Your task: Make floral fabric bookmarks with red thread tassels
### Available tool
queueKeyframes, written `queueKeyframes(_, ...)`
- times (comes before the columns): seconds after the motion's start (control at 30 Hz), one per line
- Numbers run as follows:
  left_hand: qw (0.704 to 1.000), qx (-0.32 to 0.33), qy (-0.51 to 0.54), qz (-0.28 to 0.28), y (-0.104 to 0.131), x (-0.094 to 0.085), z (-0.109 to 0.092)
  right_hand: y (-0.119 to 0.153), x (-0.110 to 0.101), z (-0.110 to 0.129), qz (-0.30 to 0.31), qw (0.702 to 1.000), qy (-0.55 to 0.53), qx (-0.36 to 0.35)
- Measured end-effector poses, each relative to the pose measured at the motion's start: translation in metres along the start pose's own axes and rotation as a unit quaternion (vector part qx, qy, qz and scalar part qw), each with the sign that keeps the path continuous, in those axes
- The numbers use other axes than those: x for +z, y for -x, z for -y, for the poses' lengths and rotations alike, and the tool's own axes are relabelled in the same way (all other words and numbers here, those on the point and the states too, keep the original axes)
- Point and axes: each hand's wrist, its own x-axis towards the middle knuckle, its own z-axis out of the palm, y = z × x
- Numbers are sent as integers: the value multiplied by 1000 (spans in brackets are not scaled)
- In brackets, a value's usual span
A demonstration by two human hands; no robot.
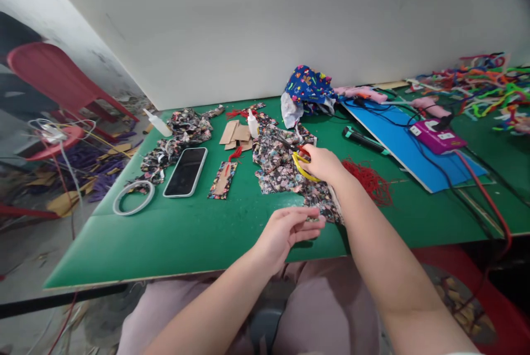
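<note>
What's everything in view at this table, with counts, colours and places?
table: one, green, centre
panel: one, grey, behind table
phone: one, black screen, table left
ring: one, white, left of phone
bottles: two, white, table's back left and middle
cardboard: several, brown, beside middle bottle
floral fabric: two heaps, multicoloured, left and middle
floral strip: one, red cord attached, right of phone
blue cloth: one, patterned, back
red cords: uncountable, right of fabric
blue board: one, right
purple box: one, on board
fuzzy strands: many, multicoloured, far right
chair: one, red, far left
scissors: one, yellow-red handles, right hand
left hand: one, bare, open, front
right hand: one, bare, over fabric
</note>
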Motion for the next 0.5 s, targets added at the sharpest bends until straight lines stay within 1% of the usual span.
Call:
queueKeyframes(0.03, 998, 3, -59, -6, 3, -5, 1, 1, -1, 1, -19, 999, -25, -13)
queueKeyframes(0.07, 990, 28, -138, -16, 4, -11, 0, 1, -1, 3, -38, 998, -54, -25)
queueKeyframes(0.1, 970, 75, -230, -33, 4, -17, -1, 1, -1, 4, -53, 994, -84, -37)
queueKeyframes(0.13, 933, 143, -326, -56, 4, -24, -4, 1, 0, 6, -63, 991, -113, -47)
queueKeyframes(0.17, 881, 211, -416, -79, 2, -31, -6, 0, 1, 8, -67, 986, -139, -55)
queueKeyframes(0.2, 824, 264, -492, -95, 0, -38, -9, 0, 2, 10, -64, 983, -159, -63)
queueKeyframes(0.23, 768, 294, -559, -104, -2, -45, -11, 0, 4, 12, -55, 981, -172, -72)
queueKeyframes(0.27, 716, 302, -621, -107, -4, -51, -13, -1, 7, 15, -42, 980, -176, -83)
queueKeyframes(0.3, 671, 297, -672, -104, -6, -56, -13, 0, 10, 18, -26, 980, -175, -95)
queueKeyframes(0.33, 634, 284, -713, -99, -7, -59, -12, 0, 14, 21, -7, 979, -170, -109)
queueKeyframes(0.37, 603, 272, -745, -93, -8, -62, -10, 0, 18, 25, 13, 979, -163, -125)
queueKeyframes(0.4, 579, 262, -767, -90, -7, -63, -8, 0, 22, 29, 32, 977, -157, -142)
queueKeyframes(0.43, 562, 255, -782, -89, -6, -63, -6, 0, 26, 32, 45, 975, -151, -156)
queueKeyframes(0.5, 545, 247, -797, -88, -2, -61, -2, 0, 32, 38, 50, 975, -134, -172)
